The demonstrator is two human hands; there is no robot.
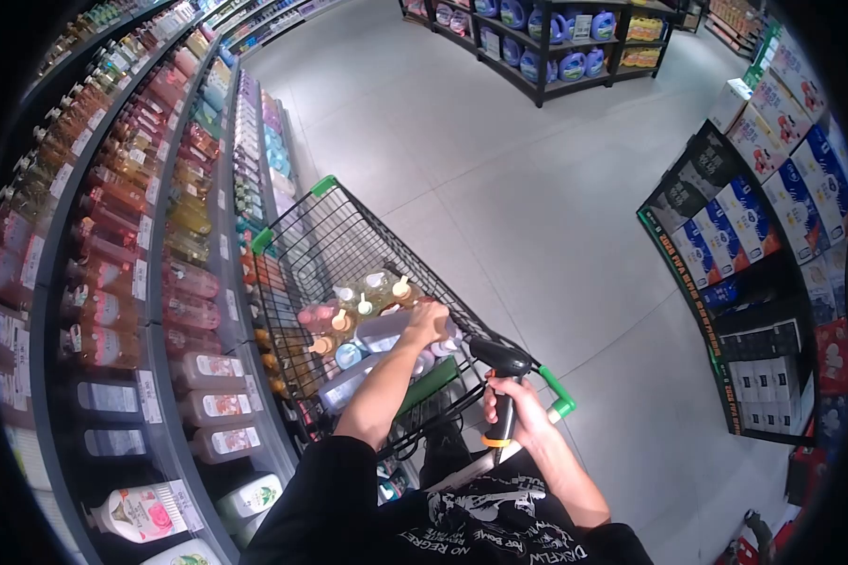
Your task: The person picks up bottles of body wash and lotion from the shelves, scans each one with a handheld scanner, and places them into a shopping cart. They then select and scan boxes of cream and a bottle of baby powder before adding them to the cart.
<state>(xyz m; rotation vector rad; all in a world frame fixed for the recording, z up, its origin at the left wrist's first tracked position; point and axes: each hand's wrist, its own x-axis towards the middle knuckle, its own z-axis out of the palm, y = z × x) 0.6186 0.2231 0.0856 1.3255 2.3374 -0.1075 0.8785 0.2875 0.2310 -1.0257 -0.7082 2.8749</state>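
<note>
My right hand is wrapped round the grip of a black handheld barcode scanner, held upright by the cart handle. My left hand reaches into the wire shopping cart and is closed on a pale lavender bottle that lies on its side among others; its fingertips are partly hidden. Close to it stand several pump bottles, among them pink bottles and one with an orange pump. Another clear bluish bottle lies at the cart's near left side.
Shelves of body-wash bottles run along the left, close to the cart. A display of tissue boxes stands on the right. Ahead is a dark rack with purple detergent jugs. Grey tiled floor lies between them.
</note>
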